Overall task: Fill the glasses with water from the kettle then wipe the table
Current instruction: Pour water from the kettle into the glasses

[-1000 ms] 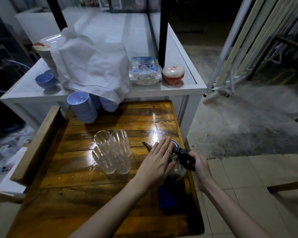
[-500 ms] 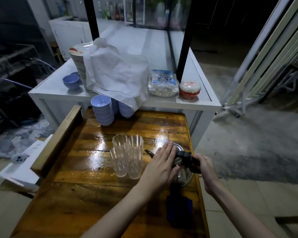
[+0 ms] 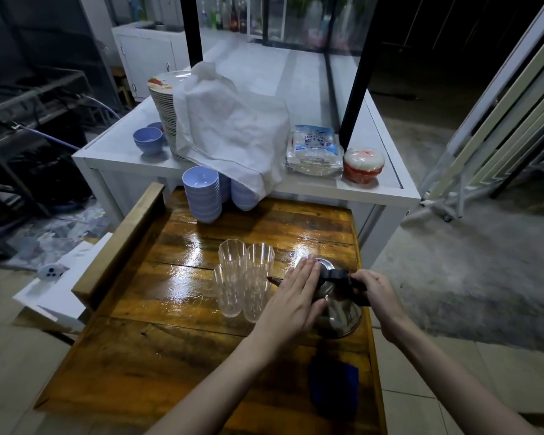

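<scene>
Kettle point(image 3: 339, 309), right hand point(image 3: 376, 291) gripping it, left hand point(image 3: 296, 298) flat, packet point(image 3: 314, 149) lettering unreadable

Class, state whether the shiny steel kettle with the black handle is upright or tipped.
Upright: the steel kettle stands on the wooden table; the right hand grips its handle, the left hand lies flat against it.

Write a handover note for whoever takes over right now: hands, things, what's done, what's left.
Hands: the left hand presses flat, fingers straight, on the kettle; the right hand grips its black handle.
Things: the kettle appears to stand on the right side of the wooden table, spout toward the glasses clustered just left of it. The blue cloth lies nearer the front edge.
Done: nothing; the glasses look empty.
Left: fill the glasses, wipe the table.
</scene>
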